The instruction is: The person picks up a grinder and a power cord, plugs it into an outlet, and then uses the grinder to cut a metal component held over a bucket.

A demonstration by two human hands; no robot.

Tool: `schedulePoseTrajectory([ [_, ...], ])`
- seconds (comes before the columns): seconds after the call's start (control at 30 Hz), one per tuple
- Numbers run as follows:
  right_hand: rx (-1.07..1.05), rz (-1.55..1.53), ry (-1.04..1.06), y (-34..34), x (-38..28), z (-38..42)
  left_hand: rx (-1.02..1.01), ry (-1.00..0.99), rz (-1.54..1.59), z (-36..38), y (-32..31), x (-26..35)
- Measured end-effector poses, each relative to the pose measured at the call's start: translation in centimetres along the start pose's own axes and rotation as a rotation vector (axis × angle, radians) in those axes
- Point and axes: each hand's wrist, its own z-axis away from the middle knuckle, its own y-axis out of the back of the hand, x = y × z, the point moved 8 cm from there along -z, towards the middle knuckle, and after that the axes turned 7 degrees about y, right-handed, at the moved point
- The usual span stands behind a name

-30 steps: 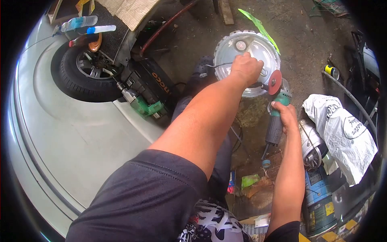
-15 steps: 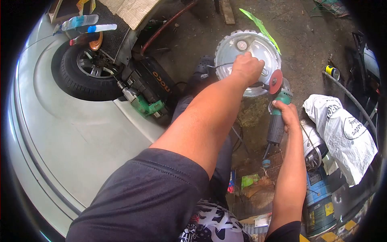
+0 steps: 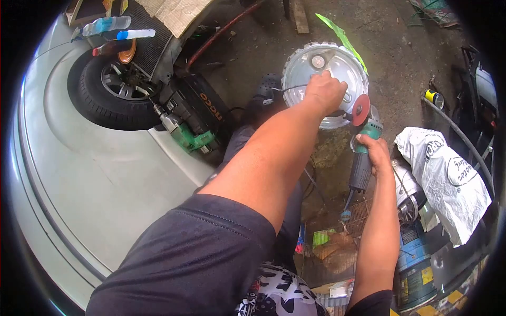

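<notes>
My left hand [image 3: 327, 92] is closed in a fist over the round whitish lid [image 3: 300, 71], which has a notched rim and a small round cap [image 3: 318, 62]. A thin dark rod or wire [image 3: 289, 87] runs out from the left side of the fist; I cannot tell what the fingers grip. Wrapped around a green and dark grey angle grinder [image 3: 361, 168], my right hand [image 3: 377, 154] holds it beside the lid. The grinder's red disc [image 3: 361, 109] faces the lid's lower right edge, close to a dark piece [image 3: 337, 112] below the left fist.
To the left are a pale car panel [image 3: 105, 184], a wheel [image 3: 118, 95], a green drill [image 3: 190, 138] and a black case [image 3: 200, 102]. Bottles [image 3: 108, 25] lie near the wheel. On the right sit a white sack [image 3: 445, 181], a hose [image 3: 458, 129] and a blue bucket [image 3: 414, 247].
The whole view has shifted very slightly. Both hands, the grinder and the lid keep nearly the same positions relative to each other.
</notes>
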Motion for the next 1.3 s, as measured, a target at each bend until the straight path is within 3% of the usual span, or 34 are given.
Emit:
schedulePoseTrajectory([
  [1.3,-0.006,0.007,-0.033,0.11,0.31,-0.32,-0.012,0.018,0.016,-0.01,-0.05,-0.11],
])
